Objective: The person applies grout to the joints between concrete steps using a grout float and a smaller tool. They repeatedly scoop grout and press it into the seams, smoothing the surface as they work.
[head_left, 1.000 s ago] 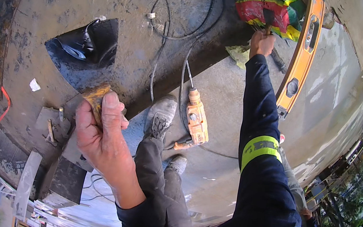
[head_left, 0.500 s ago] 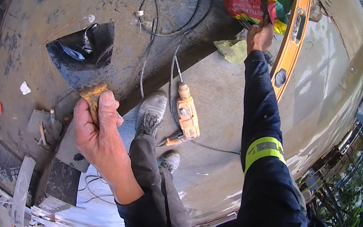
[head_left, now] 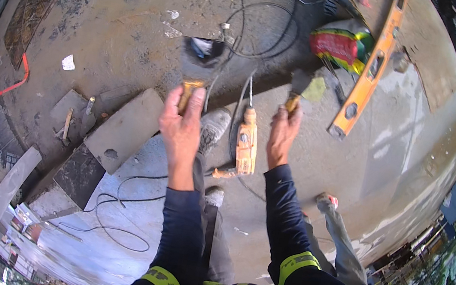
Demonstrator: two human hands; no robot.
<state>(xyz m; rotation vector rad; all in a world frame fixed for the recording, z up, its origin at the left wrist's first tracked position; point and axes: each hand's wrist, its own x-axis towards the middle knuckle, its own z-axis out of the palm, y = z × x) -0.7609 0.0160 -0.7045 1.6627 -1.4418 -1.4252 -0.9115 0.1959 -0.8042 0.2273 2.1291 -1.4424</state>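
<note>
My left hand (head_left: 179,134) is closed on a wide, dark-bladed scraper (head_left: 192,87) with a worn yellow handle, its blade blurred. To its right, my right hand (head_left: 282,135) grips a smaller yellow-handled scraper (head_left: 292,101), also blurred. An orange power drill (head_left: 247,146) with a long bit lies on the concrete between my forearms, beside my shoes. Beyond my right hand are a pale green scrap (head_left: 314,89), a red, green and yellow bag (head_left: 342,47) and a long orange spirit level (head_left: 360,92).
Black cables (head_left: 261,57) loop over the floor. At left lie a concrete block (head_left: 128,122), a red hose (head_left: 21,78) and a pale strip (head_left: 14,181). A board (head_left: 436,87) lies at upper right. A co-worker's leg (head_left: 339,235) stands behind my right arm.
My right hand has drawn back from the bag with the scraper. My left hand has moved upward and right, now level with it. The view has shifted, showing more of the co-worker's legs.
</note>
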